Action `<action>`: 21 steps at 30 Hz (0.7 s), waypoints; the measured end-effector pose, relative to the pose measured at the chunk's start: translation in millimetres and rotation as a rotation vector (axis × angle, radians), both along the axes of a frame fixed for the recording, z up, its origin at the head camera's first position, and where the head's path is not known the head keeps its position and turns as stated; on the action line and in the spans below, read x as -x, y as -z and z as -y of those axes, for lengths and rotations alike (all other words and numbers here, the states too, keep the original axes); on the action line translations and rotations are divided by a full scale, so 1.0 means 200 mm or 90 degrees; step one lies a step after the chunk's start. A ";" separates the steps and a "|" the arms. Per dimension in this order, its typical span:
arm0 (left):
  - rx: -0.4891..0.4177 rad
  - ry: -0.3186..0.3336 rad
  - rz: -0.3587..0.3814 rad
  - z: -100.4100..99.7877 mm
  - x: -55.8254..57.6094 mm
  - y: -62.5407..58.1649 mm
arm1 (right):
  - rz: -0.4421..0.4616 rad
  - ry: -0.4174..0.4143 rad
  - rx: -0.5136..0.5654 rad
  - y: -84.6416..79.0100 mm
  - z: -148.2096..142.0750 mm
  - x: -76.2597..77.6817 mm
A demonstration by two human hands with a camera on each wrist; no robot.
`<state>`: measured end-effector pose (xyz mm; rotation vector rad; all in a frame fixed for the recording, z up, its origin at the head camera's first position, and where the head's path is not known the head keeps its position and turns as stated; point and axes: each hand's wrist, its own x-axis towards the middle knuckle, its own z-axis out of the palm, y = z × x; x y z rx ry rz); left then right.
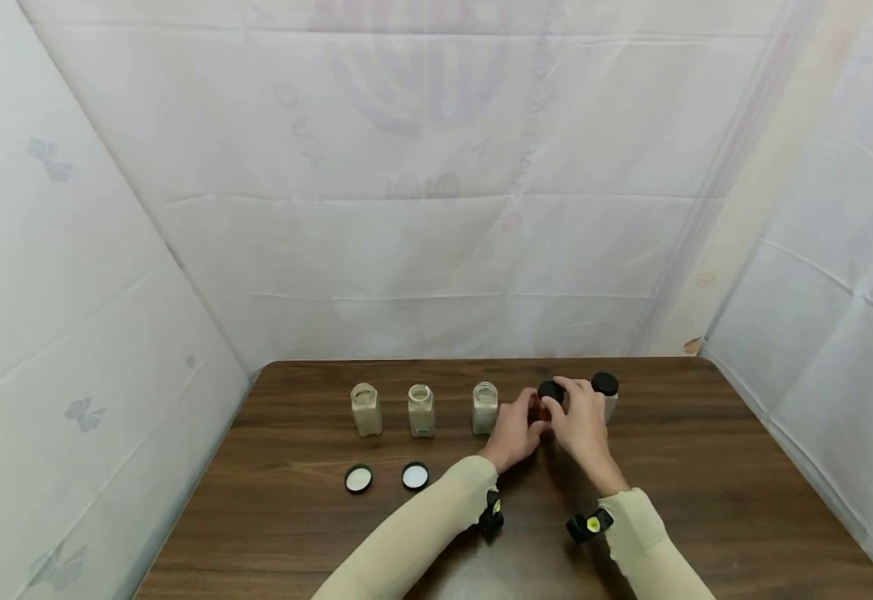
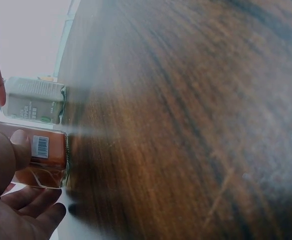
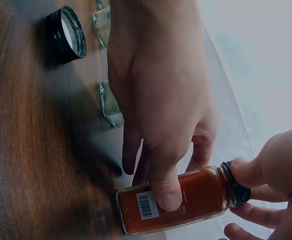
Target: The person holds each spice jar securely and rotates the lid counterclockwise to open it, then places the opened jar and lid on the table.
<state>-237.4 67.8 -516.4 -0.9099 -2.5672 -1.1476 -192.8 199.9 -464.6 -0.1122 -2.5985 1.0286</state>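
Note:
A square glass spice jar (image 3: 201,192) full of reddish-orange powder stands on the wooden table. My left hand (image 1: 514,432) grips its body, with the thumb lying across the side near the barcode label (image 3: 147,205). Thumb and fingers of my right hand (image 1: 581,421) pinch the black lid (image 1: 551,390) at its top. The lid sits on the jar's neck. Right beside it is another jar (image 2: 35,100) with greyish contents and printed text, capped by a black lid (image 1: 604,383); the right hand partly hides this jar in the head view.
Left of the hands, three lidless jars of pale powder stand in a row: a left jar (image 1: 366,412), a middle jar (image 1: 422,414) and a right jar (image 1: 484,408). Two black lids, one left (image 1: 358,478) and one right (image 1: 415,476), lie upturned before them. White cloth (image 1: 436,250) hangs behind the table.

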 end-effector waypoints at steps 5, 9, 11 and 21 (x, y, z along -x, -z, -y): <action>-0.002 0.004 0.003 0.01 0.00 -0.01 | -0.003 -0.031 -0.019 0.00 0.00 0.01; -0.001 -0.001 0.021 0.00 0.00 0.00 | 0.012 -0.040 -0.027 -0.01 0.01 0.01; -0.002 -0.003 0.029 0.00 0.00 0.00 | 0.017 -0.042 -0.029 -0.02 0.01 0.00; 0.004 -0.009 0.001 0.00 0.02 0.02 | 0.026 0.011 -0.027 -0.03 0.02 -0.01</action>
